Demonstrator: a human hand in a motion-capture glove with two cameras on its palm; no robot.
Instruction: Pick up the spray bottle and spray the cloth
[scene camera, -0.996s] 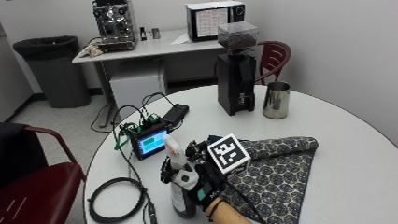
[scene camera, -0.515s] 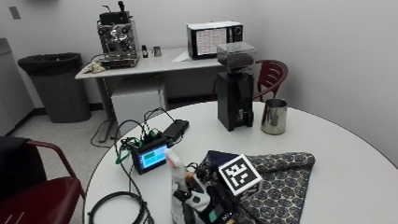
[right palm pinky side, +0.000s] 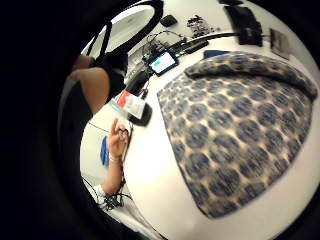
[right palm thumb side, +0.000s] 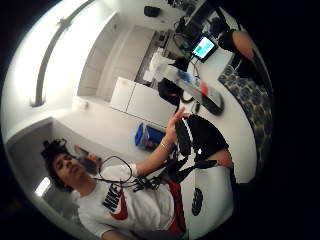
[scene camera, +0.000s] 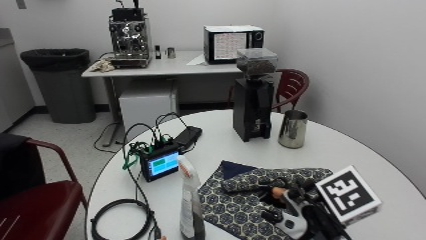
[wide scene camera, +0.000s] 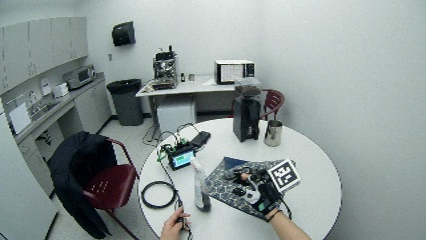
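A clear spray bottle (scene camera: 190, 200) with a white trigger head stands upright on the round white table (scene camera: 373, 165), just left of the cloth. The dark blue patterned cloth (scene camera: 233, 205) lies spread in front of me and fills much of the little finger side palm view (right palm pinky side: 235, 125). My gloved right hand (scene camera: 296, 212) hovers over the cloth's right part, clear of the bottle, with its fingers relaxed and holding nothing. In the thumb side palm view the bottle (right palm thumb side: 187, 82) shows beside the cloth. The bare left hand (wide scene camera: 174, 227) rests at the table's near edge.
A black grinder (scene camera: 253, 95) and a metal cup (scene camera: 293, 129) stand at the back of the table. A small lit screen (scene camera: 162, 165) with wires sits behind the bottle, a coiled black cable (scene camera: 123, 220) lies left of it, and a red chair (scene camera: 33, 210) stands further left.
My right hand was at the bottle's lower part a second ago; now it is to the right, over the cloth, and the bottle stands alone. The outside camera has shifted too.
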